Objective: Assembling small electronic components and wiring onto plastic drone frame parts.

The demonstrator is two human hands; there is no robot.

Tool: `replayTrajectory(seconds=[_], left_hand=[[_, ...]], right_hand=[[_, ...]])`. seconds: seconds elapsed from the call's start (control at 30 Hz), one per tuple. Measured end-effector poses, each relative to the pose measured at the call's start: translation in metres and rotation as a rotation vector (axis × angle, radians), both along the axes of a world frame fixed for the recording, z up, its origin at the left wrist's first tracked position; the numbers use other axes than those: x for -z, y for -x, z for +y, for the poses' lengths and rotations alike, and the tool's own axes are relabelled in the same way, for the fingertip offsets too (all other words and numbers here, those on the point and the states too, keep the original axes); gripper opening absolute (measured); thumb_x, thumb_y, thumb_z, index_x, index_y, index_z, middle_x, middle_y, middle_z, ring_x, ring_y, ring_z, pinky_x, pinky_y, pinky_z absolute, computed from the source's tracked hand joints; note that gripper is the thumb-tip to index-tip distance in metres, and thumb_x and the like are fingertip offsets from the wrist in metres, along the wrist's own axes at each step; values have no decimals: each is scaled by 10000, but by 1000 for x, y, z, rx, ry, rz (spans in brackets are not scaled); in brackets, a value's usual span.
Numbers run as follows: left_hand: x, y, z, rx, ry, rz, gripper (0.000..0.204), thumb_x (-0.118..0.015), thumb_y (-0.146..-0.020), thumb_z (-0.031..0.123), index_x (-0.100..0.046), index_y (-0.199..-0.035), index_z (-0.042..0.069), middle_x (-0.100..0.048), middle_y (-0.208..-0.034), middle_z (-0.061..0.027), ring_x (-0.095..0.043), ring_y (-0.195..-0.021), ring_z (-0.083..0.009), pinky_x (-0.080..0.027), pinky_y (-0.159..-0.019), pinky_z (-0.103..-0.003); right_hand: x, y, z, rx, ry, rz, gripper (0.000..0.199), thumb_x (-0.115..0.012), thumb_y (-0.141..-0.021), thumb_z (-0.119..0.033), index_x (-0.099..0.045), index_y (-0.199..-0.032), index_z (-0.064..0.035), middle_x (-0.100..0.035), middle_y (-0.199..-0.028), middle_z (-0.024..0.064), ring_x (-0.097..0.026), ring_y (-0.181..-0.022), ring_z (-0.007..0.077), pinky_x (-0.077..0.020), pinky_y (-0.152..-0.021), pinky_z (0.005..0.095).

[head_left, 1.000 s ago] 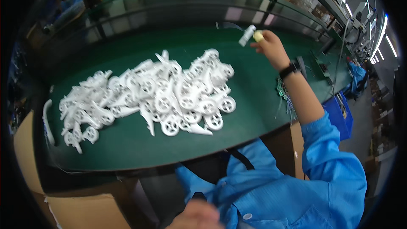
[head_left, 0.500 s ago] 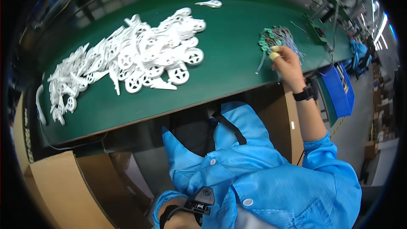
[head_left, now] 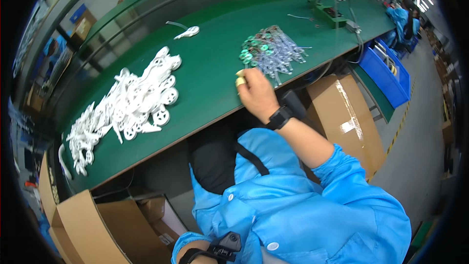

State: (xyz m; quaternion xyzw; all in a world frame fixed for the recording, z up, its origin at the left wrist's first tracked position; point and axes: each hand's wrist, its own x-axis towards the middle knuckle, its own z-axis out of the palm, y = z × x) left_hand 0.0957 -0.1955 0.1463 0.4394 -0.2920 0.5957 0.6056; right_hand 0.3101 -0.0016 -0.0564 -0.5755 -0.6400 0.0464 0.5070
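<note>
My right hand [head_left: 259, 94] is over the front part of the green table, just in front of a pile of small green round parts with thin grey-clear strips [head_left: 281, 56]. Its thumb and fingers are bent together, with yellow finger covers [head_left: 240, 81] on the tips. Whatever lies between them is too small or hidden to make out. A black band [head_left: 280, 117] circles that wrist. Of my left arm [head_left: 202, 259] only the forearm shows at the lower edge, wearing a black strapped device [head_left: 226, 245]; the hand is out of the picture.
A heap of white plastic pieces with spoked round ends [head_left: 127, 100] covers the table's left part. One white piece with a strip [head_left: 188, 33] lies apart behind it. Cardboard boxes [head_left: 347, 122] stand below the edge. A blue bin [head_left: 386, 76] and a green-based stand [head_left: 330, 15] are at right.
The view has turned to the right. My right hand has drawn back from the green-part pile, toward me and its left side. The left forearm stays low.
</note>
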Motion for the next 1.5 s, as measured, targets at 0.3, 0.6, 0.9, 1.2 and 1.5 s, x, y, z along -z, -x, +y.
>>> replayTrajectory(seconds=[0.3, 0.6, 0.9, 1.2, 1.5], left_hand=[[-18, -18, 33, 310, 101, 124, 424, -455, -924, 111, -419, -501, 98, -396, -477, -37, -393, -386, -161, -545, -676, -445], [-2, 3, 105, 513, 80, -8, 412, -460, -907, 105, -417, -498, 92, -394, -480, -48, -387, -385, -163, -533, -667, -456], [23, 63, 171, 257, 214, -90, 393, -461, -907, 134, -455, -519, 72, -411, -488, -68, -432, -402, -197, -524, -626, -476], [39, 119, 191, 231, 170, -231, 380, -461, -896, 108, -456, -518, 72, -404, -485, -70, -432, -403, -189, -516, -572, -475], [52, 123, 200, 323, 217, -110, 390, -468, -900, 103, -450, -511, 78, -442, -491, -86, -471, -418, -207, -520, -596, -507]], right_hand=[[4, -10, 0, -10, -36, 116, 154, -566, -855, -63, -570, -989, 15, -549, -851, 138, -568, -700, 265, -473, -637, 360], [-26, -1, 0, -165, 317, 227, 203, -546, -856, -70, -543, -1039, 21, -560, -930, 181, -575, -801, 320, -481, -706, 379], [-77, 17, 158, -389, 589, 104, 273, -616, -851, -141, -566, -1057, 31, -585, -743, 47, -547, -663, 113, -458, -590, 274], [-42, 32, 292, -328, 392, 194, 581, -636, -800, -55, -396, -1324, 21, -524, -1288, 200, -588, -1084, 244, -492, -885, 341], [-110, -41, 159, -198, 596, 96, 208, -574, -867, -62, -607, -1052, 27, -640, -876, 14, -581, -769, 81, -472, -692, 230]])
